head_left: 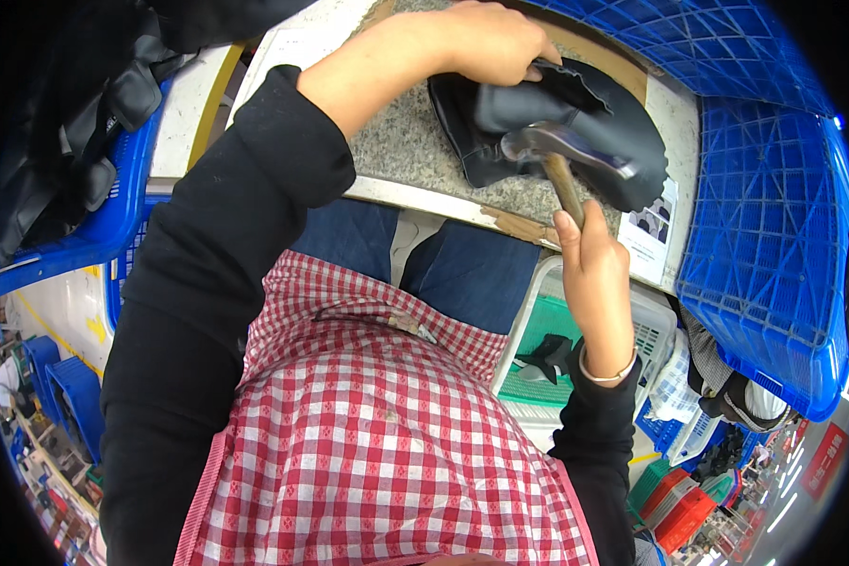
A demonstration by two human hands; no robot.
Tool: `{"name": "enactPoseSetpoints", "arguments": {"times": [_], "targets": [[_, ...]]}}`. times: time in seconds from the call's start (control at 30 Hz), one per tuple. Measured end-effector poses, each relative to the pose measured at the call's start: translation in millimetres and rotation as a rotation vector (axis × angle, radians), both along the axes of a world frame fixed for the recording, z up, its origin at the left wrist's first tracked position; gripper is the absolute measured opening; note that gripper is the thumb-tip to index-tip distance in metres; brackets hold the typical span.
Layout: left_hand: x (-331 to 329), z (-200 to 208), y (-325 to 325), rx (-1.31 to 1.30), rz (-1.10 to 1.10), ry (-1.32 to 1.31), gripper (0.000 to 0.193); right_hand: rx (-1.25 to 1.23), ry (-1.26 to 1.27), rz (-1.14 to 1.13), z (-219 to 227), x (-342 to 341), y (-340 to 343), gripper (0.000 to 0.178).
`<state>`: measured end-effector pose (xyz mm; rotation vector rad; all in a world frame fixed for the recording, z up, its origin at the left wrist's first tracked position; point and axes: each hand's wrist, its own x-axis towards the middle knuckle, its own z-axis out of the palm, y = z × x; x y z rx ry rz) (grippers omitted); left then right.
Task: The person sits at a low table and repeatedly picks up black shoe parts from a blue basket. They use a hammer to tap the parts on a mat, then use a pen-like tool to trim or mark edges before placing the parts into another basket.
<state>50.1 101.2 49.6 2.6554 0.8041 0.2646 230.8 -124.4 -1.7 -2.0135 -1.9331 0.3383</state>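
A black leather piece [632, 127] with jagged edges, looking like a shoe or boot upper, lies partly folded on a speckled grey stone slab [396, 137]. My left hand [495, 45] reaches over its far side, with the fingers closed on the leather's upper edge. In my right hand [596, 278] is a hammer, gripped by its wooden handle [563, 184] with the thumb along it. The metal head is over the near part of the leather, slightly blurred. Whether it touches the leather I cannot tell.
Blue plastic crates [764, 217] stand along the right and far side of the worktable. A printed sheet [651, 231] lies at the table's right edge. Below it sits a white basket [656, 325] with black pieces on green lining. At left, a blue crate [57, 269] holds black leather pieces.
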Motion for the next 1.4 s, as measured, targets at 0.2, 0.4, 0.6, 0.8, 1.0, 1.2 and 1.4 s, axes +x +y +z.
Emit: {"name": "enactPoseSetpoints", "arguments": {"times": [0.2, 0.4, 0.6, 0.8, 1.0, 1.2, 1.4], "targets": [[-7.3, 8.6, -16.0, 0.049, -0.001, -0.066, 0.033, -0.055, -0.162, -0.007, 14.5, -15.9, -0.2, 0.031], [-4.2, 5.5, -8.9, -0.038, 0.041, 0.005, 0.031, -0.106, 0.023, 0.068, 22.4, -22.9, 12.1, 0.031], [-2.2, -9.1, -9.4, 0.071, 0.018, -0.008, 0.033, -0.001, 0.1, -0.057, 3.4, -4.8, -3.5, 0.03], [-42.2, 1.0, -6.5, 0.088, 0.127, -0.201, 0.027, 0.045, -0.015, -0.009, -26.9, 28.6, -31.7, 0.027], [-176.3, 29.3, 0.0, -0.378, 0.374, -0.406, 0.024, 0.279, -0.312, -0.122, -32.9, 66.0, 0.0, 0.018], [-245.5, 8.3, -51.3, -0.46, 0.511, -0.402, 0.063, 0.755, -0.112, 0.277, 36.4, -9.1, 12.0, 0.056], [-194.0, -77.6, -97.9, -1.062, 0.492, -0.445, 0.064, 0.066, 0.184, 0.889, 41.7, -96.3, 10.9, 0.051]]}}
